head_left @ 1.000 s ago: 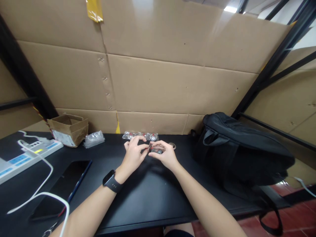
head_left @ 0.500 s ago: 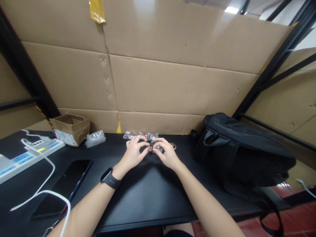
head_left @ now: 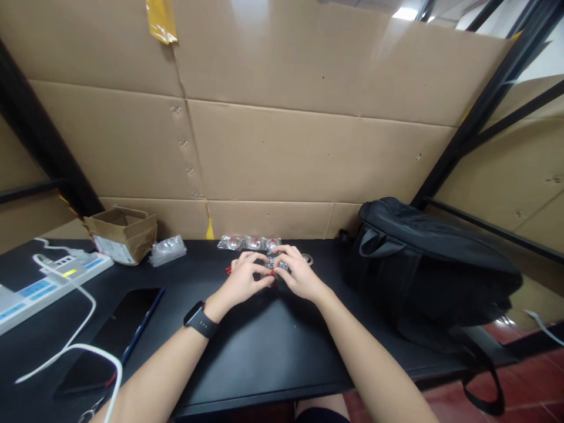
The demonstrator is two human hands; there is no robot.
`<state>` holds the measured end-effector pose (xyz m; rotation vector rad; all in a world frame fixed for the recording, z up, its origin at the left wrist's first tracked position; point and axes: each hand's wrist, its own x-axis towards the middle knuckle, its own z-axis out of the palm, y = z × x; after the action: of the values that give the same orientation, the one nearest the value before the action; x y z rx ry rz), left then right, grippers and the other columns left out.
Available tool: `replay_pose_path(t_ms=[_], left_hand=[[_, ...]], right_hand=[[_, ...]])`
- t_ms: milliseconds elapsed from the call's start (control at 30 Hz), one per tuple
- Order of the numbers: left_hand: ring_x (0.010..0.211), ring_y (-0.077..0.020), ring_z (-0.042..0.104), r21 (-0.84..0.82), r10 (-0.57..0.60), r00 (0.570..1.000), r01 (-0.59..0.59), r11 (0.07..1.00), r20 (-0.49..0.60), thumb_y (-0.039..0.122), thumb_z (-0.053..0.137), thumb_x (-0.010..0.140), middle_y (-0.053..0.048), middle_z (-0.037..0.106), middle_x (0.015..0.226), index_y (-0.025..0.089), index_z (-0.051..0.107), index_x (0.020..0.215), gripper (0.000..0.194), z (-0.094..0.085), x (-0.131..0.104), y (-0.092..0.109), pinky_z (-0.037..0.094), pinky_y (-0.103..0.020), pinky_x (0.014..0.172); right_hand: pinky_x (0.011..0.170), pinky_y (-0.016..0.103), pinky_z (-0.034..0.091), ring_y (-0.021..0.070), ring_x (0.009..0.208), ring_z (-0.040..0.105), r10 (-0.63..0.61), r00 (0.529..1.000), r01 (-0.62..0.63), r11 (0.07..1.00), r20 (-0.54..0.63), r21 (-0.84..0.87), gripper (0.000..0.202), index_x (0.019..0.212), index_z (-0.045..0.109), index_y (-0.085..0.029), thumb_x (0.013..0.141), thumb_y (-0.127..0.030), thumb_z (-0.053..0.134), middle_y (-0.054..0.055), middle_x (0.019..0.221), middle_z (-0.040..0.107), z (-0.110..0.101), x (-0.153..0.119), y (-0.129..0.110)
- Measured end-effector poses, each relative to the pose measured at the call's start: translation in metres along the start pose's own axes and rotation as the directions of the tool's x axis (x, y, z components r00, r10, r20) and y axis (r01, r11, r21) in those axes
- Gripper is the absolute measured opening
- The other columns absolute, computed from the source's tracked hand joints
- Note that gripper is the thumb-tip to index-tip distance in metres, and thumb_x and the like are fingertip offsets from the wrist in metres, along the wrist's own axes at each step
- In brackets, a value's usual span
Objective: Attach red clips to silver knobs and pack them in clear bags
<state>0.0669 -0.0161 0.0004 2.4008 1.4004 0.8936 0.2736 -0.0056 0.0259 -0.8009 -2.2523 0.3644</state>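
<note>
My left hand [head_left: 247, 277], with a dark watch on the wrist, and my right hand [head_left: 298, 275] meet at the middle of the black table. Their fingertips pinch a small red piece [head_left: 272, 272] between them. Clear plastic with something shiny [head_left: 281, 264] shows beside my right fingers, partly covered by them. Behind the hands lies a row of clear packets [head_left: 254, 242], each with a red spot. Small red bits [head_left: 228, 269] stick out to the left of my left hand. A tan ring [head_left: 308, 259] lies just right of my right hand.
On the left are an open cardboard box [head_left: 126, 235], clear plastic bags [head_left: 168, 251], a power strip [head_left: 53, 285] with white cables and a dark phone [head_left: 112, 335]. A black bag [head_left: 423, 264] fills the right side. Cardboard [head_left: 273, 158] walls the back.
My hands have moved slightly down, and a red piece shows more plainly between the fingertips. Red bits have come into sight left of my left hand. The view has shifted a little.
</note>
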Motion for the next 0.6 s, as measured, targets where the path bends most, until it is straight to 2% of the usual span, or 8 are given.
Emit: replay_pose_path(t_ms=[133,200,300,400,500,600], left_hand=[[0.119,-0.0292,0.044,-0.012,0.042,0.998,-0.041,0.999,0.054,0.045,0.066,0.085,-0.001,0.063,0.123,0.038,0.079,0.086,0.015,-0.003,-0.001,-0.002,0.036,-0.05,0.098],[0.119,-0.0279,0.045,-0.026,0.074,0.995,-0.073,0.997,0.07,0.044,0.063,0.087,-0.001,0.064,0.123,0.039,0.078,0.091,0.017,-0.008,0.0,-0.007,0.036,-0.049,0.101],[0.116,-0.0242,0.05,-0.031,0.044,0.999,-0.044,0.999,0.015,0.039,0.052,0.094,-0.002,0.066,0.119,0.036,0.075,0.104,0.025,-0.02,0.002,-0.02,0.036,-0.045,0.102],[0.112,-0.0248,0.051,0.049,-0.025,0.999,0.027,0.998,-0.039,0.036,0.053,0.092,-0.003,0.068,0.112,0.033,0.075,0.096,0.023,-0.033,0.004,-0.038,0.036,-0.045,0.1],[0.114,-0.0291,0.048,0.126,-0.026,0.998,0.019,0.992,0.054,0.039,0.067,0.08,-0.003,0.068,0.109,0.032,0.076,0.082,0.012,-0.039,0.001,-0.053,0.034,-0.047,0.097],[0.113,-0.0305,0.047,0.138,-0.004,0.989,-0.016,0.99,0.145,0.041,0.075,0.07,-0.004,0.066,0.109,0.032,0.077,0.076,0.011,-0.036,-0.002,-0.061,0.033,-0.047,0.096]], right_hand=[[0.104,0.046,0.041,0.0249,0.119,0.05,-0.012,0.998,0.012,1.0,0.065,-0.005,0.008,0.086,0.066,-0.023,0.088,-0.016,0.064,0.007,0.125,0.057,-0.003,-0.001,0.003],[0.105,0.045,0.041,0.0243,0.118,0.05,-0.011,0.994,0.011,1.0,0.106,0.001,0.007,0.085,0.067,-0.023,0.087,-0.017,0.066,0.006,0.125,0.057,-0.004,-0.002,0.005],[0.106,0.045,0.041,0.024,0.118,0.051,-0.004,0.986,0.006,1.0,0.169,-0.008,0.006,0.083,0.069,-0.023,0.085,-0.018,0.068,0.006,0.125,0.057,-0.003,-0.004,0.009],[0.106,0.045,0.041,0.0252,0.12,0.051,0.003,0.972,0.001,1.0,0.235,-0.017,0.005,0.079,0.071,-0.023,0.082,-0.019,0.072,0.006,0.125,0.058,0.0,-0.006,0.012],[0.105,0.043,0.042,0.0251,0.12,0.053,-0.002,0.962,0.002,1.0,0.273,0.001,0.004,0.078,0.072,-0.023,0.079,-0.022,0.076,0.006,0.123,0.06,0.001,-0.006,0.014],[0.099,0.039,0.045,0.0223,0.111,0.058,0.013,0.975,-0.011,1.0,0.22,-0.01,0.002,0.084,0.071,-0.023,0.082,-0.022,0.072,0.005,0.114,0.064,-0.006,-0.005,0.018]])
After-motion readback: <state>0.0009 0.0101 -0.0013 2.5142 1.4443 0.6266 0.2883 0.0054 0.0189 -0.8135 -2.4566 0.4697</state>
